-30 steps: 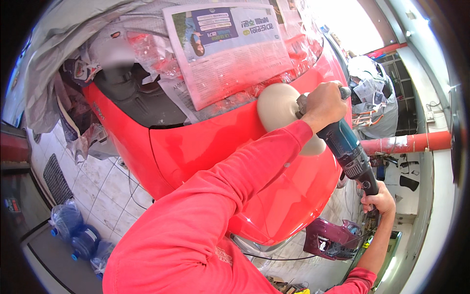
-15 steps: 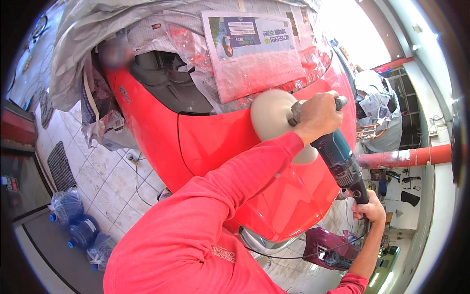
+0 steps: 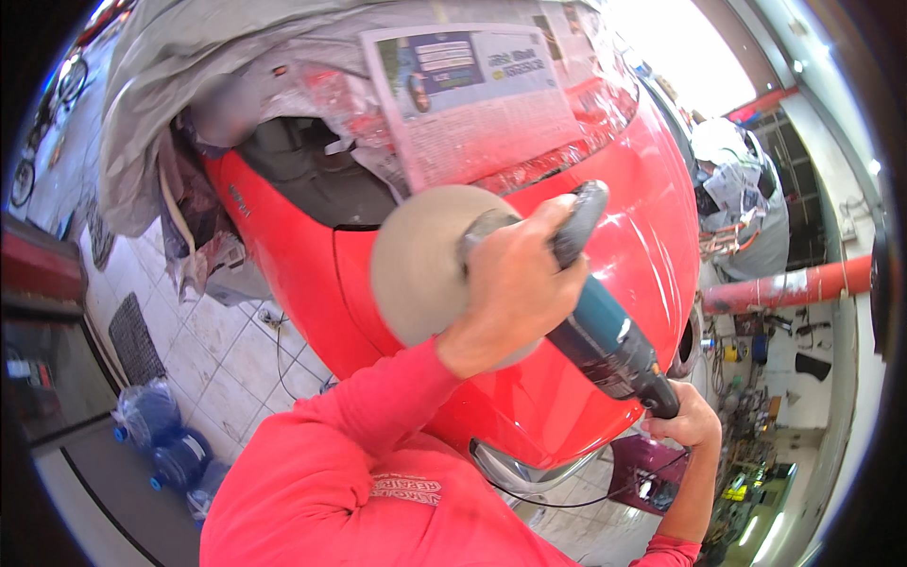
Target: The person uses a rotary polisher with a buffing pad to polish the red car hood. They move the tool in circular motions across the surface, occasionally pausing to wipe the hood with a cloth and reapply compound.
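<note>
A teal and black power polisher [image 3: 605,331] lies slantwise over a glossy red car body [image 3: 633,250]. Its round, pale buffing pad [image 3: 416,269] is blurred by motion and meets or hovers over the panel; the contact edge is hidden. My left hand [image 3: 524,274] is closed around the polisher's front end by the black side handle [image 3: 579,225]. My right hand [image 3: 688,416] wraps the rear grip, and a black power cord [image 3: 567,506] hangs away from that end. Past the pad, printed newspaper [image 3: 482,113] and clear plastic film cover the upper part of the car.
A grey sheet [image 3: 142,142] drapes the far left. Blue water jugs [image 3: 179,458] stand on the tiled floor [image 3: 227,354] at left. A red post [image 3: 789,285] sticks out at right, near a covered vehicle [image 3: 737,189]. A purple car part [image 3: 647,468] sits at lower right.
The polisher and its pad have moved left across the red panel, with my left hand on it. My right hand has shifted slightly left and down with the rear grip.
</note>
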### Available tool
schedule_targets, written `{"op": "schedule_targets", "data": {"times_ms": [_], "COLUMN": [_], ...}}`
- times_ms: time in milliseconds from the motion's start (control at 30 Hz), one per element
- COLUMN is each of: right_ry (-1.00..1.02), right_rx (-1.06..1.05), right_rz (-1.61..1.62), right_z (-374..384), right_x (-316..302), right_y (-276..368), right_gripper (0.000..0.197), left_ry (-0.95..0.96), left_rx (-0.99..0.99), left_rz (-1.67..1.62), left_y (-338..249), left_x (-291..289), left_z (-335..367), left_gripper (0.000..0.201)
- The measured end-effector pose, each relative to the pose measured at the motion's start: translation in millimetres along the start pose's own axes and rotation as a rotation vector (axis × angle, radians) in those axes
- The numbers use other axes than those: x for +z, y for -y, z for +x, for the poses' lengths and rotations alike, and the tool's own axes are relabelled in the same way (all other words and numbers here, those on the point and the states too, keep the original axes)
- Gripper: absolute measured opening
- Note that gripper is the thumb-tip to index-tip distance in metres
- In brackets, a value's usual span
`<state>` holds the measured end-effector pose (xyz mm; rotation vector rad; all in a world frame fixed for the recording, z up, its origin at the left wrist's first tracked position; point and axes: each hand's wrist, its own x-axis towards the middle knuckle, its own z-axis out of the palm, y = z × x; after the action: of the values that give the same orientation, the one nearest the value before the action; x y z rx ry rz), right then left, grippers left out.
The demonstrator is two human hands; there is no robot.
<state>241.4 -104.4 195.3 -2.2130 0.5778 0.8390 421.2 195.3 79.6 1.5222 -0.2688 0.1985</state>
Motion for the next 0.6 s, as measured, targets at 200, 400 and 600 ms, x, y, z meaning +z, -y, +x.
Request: {"op": "schedule_targets", "data": {"times_ms": [200,400,600], "right_ry": [-0.074,-0.268,-0.316], "right_rx": [-0.022,-0.026,-0.053], "right_rz": [0.181,0.435,0.57], "right_z": [-2,0,3], "right_x": [14,27,55], "right_y": [-41,-92,-106], "right_gripper": [0.038,0.046,0.049], "left_ry": [0.093,0.365,0.419], "left_rx": [0.102,0.098,0.136], "left_rz": [0.015,0.153,0.123], "left_y": [13,31,25], "left_x": [49,165,180], "left_z": [10,63,64], "left_gripper": [0.045,0.045,0.041]}}
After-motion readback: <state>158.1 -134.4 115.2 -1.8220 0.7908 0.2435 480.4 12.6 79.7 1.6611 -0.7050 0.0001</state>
